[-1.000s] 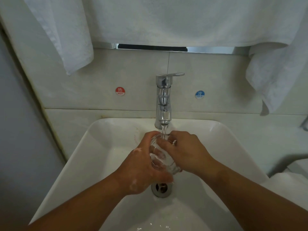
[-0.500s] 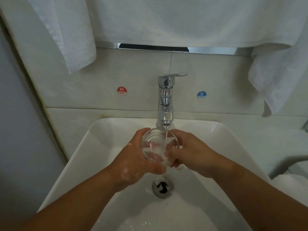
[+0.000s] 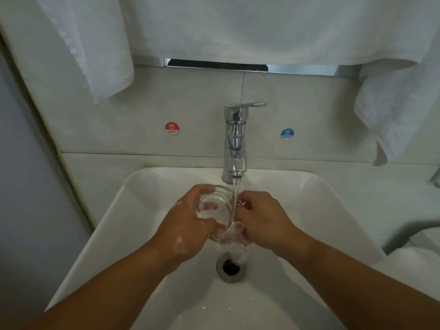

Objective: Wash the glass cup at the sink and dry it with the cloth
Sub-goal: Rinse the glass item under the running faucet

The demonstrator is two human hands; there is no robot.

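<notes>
Head cam has you mid-rinse: your left hand wraps round the cup, your right hand curls onto its side, both over the middle of the sink under the running tap. Suds on your left wrist, so I'd say rinsing isn't finished. Drying with the cloth isn't started.

Glass cup was over the sink, left hand on its left, right hand on its right. Tap just beyond, drain nearer. Hot sticker left of tap, cold sticker right. Cloth hung on the far wall above.
</notes>
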